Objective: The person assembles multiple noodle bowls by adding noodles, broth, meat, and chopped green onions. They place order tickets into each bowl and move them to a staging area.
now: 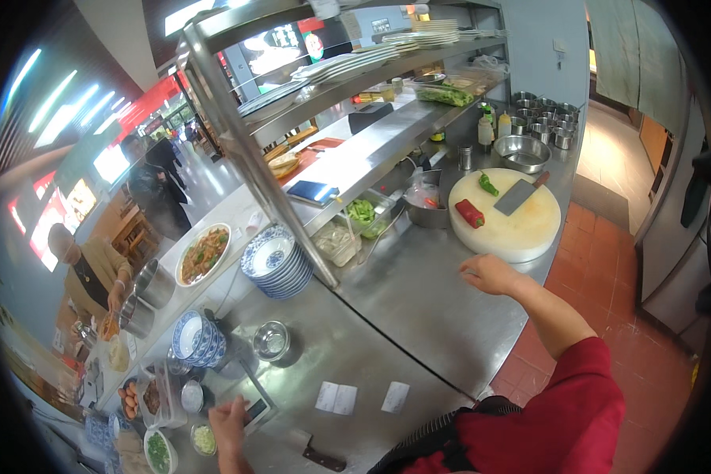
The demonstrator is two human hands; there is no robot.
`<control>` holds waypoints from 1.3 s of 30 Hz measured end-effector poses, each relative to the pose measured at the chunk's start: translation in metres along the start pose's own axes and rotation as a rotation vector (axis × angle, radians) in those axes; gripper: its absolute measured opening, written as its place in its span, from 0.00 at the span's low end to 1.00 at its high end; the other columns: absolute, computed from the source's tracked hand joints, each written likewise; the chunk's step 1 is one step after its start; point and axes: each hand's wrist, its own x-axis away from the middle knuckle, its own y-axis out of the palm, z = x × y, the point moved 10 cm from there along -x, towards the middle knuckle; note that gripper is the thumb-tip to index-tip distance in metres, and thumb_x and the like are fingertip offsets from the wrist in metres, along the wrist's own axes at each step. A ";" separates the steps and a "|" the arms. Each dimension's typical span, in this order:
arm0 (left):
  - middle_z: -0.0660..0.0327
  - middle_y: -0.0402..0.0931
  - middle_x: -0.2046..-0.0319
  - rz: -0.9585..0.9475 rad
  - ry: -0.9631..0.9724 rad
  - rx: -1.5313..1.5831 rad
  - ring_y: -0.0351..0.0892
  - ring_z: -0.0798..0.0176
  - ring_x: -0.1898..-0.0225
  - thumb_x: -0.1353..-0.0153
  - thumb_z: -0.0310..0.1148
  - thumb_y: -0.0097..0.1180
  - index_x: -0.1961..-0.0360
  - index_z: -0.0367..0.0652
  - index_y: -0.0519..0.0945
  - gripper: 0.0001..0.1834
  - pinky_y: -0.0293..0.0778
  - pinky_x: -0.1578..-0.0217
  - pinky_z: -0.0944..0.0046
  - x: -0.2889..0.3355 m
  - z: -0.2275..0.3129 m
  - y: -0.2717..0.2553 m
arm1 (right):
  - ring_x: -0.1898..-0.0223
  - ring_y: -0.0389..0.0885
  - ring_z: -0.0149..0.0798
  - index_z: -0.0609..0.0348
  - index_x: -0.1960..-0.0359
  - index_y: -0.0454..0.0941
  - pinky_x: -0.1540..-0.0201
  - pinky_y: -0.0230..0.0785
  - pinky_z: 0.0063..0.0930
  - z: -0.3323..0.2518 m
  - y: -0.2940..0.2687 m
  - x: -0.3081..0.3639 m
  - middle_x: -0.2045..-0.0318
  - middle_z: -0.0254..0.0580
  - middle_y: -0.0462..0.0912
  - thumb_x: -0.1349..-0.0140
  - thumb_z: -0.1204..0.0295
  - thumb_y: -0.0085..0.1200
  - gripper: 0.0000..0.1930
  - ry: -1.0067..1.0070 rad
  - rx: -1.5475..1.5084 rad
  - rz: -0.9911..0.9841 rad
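My right hand hovers over the steel counter, just in front of the round cutting board. Its fingers are loosely bent and apart, with nothing in them. On the board lie a red pepper, a green pepper and a cleaver with a wooden handle. At the lower left, my left hand is beside a kitchen scale; its fingers are slightly curled and nothing shows in them. Near it stand a bowl of chopped pale vegetable and a bowl of chopped greens.
Stacked blue-and-white bowls, a metal bowl and a dark-handled knife sit on the counter. A steel shelf post rises from it. A noodle-like dish stands on the ledge. Two people are beyond.
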 end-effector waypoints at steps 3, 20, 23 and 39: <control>0.55 0.77 0.79 -0.049 0.042 -0.008 0.78 0.62 0.70 0.41 0.39 0.45 0.78 0.32 0.77 0.20 0.69 0.67 0.69 0.055 0.019 0.074 | 0.64 0.74 0.52 0.59 0.65 0.75 0.59 0.66 0.40 0.080 -0.018 0.010 0.68 0.51 0.77 0.45 0.66 0.44 0.12 0.047 -0.002 0.009; 0.53 0.70 0.55 -0.268 -0.487 0.308 0.67 0.59 0.51 0.38 0.46 0.39 0.53 0.37 0.70 0.23 0.63 0.52 0.66 0.510 -0.034 0.508 | 0.81 0.69 0.41 0.67 0.75 0.72 0.77 0.60 0.33 0.097 0.052 0.187 0.83 0.46 0.71 0.41 0.70 0.43 0.11 -0.609 -0.449 -0.267; 0.49 0.72 0.57 -0.162 -0.573 0.295 0.70 0.56 0.52 0.40 0.49 0.41 0.54 0.34 0.71 0.27 0.66 0.53 0.61 0.619 -0.052 0.552 | 0.83 0.72 0.36 0.67 0.77 0.72 0.78 0.63 0.28 0.105 0.087 0.295 0.84 0.45 0.74 0.42 0.68 0.44 0.13 -0.597 -0.526 -0.580; 0.48 0.73 0.58 0.744 -1.180 0.872 0.71 0.56 0.54 0.41 0.45 0.44 0.55 0.33 0.72 0.24 0.67 0.55 0.62 1.205 -0.018 0.684 | 0.76 0.78 0.34 0.66 0.72 0.74 0.73 0.68 0.27 0.042 0.185 0.825 0.80 0.45 0.77 0.43 0.66 0.48 0.12 -0.915 -0.471 -1.548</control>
